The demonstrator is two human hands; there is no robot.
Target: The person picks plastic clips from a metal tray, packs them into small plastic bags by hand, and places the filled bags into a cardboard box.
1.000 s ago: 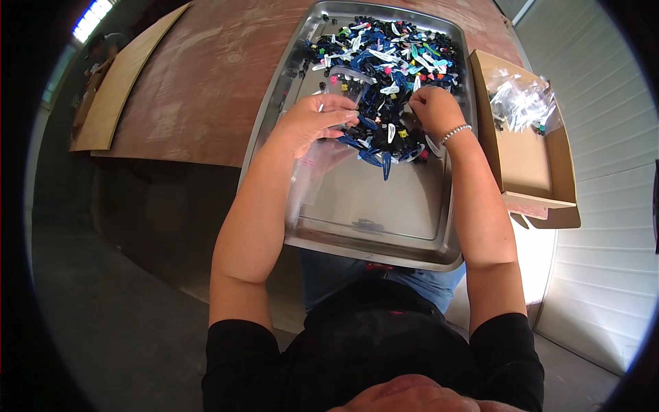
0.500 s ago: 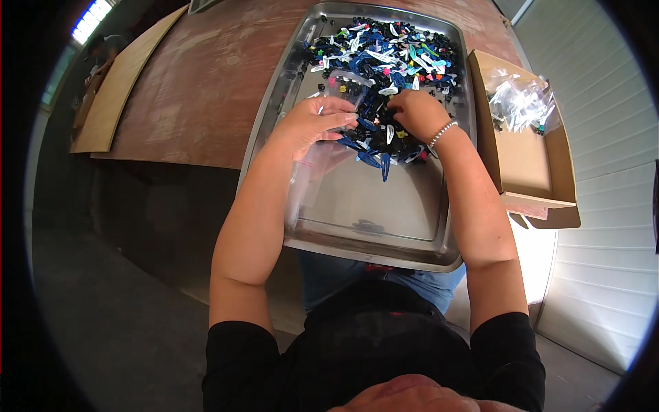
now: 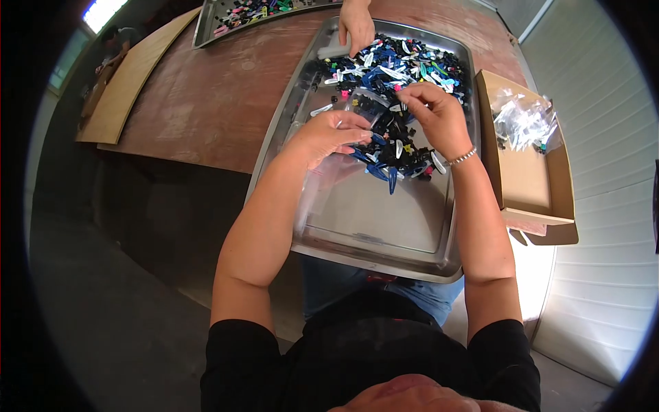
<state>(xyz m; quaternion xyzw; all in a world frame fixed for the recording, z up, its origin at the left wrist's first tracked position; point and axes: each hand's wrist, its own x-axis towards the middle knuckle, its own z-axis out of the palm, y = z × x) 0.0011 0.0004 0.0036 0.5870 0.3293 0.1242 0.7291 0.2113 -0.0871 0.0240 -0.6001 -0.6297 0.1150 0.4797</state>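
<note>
Shifts near-pinched right hand [image 3: 443, 115], hold unclear, over hair clips [image 3: 390, 72]; keeps plastic bag [image 3: 314, 196] in curled left hand [image 3: 328, 139]; newly joined by co-worker's hand [image 3: 356, 27].

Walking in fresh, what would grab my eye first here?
Probably the bright jumble of small clips, toward the far end of the near metal tray. Next, another person's hand over that tray's far edge. Then, off to the right, a cardboard box holding shiny clear bags.

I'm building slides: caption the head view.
Left hand, right hand and a co-worker's hand over a metal tray of hair clips.
</note>
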